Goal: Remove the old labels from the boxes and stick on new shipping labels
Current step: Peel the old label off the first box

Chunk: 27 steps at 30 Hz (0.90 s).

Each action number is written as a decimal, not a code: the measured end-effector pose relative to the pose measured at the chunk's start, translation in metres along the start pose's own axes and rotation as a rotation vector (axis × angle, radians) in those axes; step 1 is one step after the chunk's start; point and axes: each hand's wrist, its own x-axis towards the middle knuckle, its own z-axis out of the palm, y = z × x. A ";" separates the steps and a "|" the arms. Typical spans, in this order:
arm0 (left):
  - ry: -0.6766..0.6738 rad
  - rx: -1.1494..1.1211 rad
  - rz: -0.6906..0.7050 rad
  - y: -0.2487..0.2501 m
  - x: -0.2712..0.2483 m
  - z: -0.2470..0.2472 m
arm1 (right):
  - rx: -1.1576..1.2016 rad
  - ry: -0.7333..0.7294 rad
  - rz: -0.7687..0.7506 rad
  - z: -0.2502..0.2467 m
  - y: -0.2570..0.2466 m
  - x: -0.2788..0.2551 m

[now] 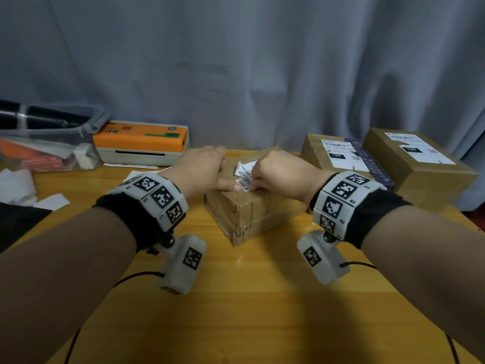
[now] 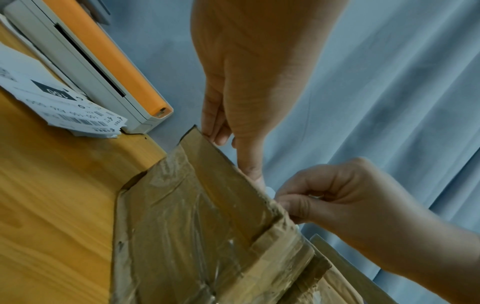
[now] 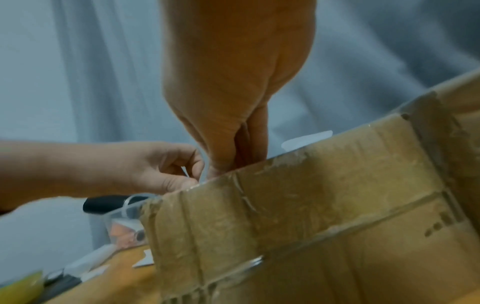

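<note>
- Old label [image 1: 245, 171], half-lifted and crumpled, sits on top of the taped cardboard box [image 1: 246, 211] at the middle of the counter [image 1: 236, 298].
- Our right hand [image 1: 278, 177] pinches the label's near corner; our left hand [image 1: 202, 169] lies flat on the box top, forefinger pressing beside the peel line.
- We judge a low, slow pull best, so the paper lifts whole rather than tearing.
- Two labelled boxes [image 1: 338, 156] wait at right; the label printer [image 1: 143, 143] stands at left.
</note>
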 end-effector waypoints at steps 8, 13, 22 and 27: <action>-0.006 0.005 0.002 0.000 0.002 0.001 | -0.170 -0.073 -0.081 -0.002 -0.010 0.002; -0.005 0.001 -0.001 0.001 0.002 0.001 | -0.128 -0.036 -0.078 -0.004 -0.021 0.004; 0.005 -0.025 -0.001 0.000 -0.001 0.000 | 0.025 -0.084 -0.002 -0.012 -0.005 0.005; 0.020 -0.034 -0.002 0.000 -0.002 0.002 | -0.079 -0.113 -0.088 -0.012 -0.013 0.005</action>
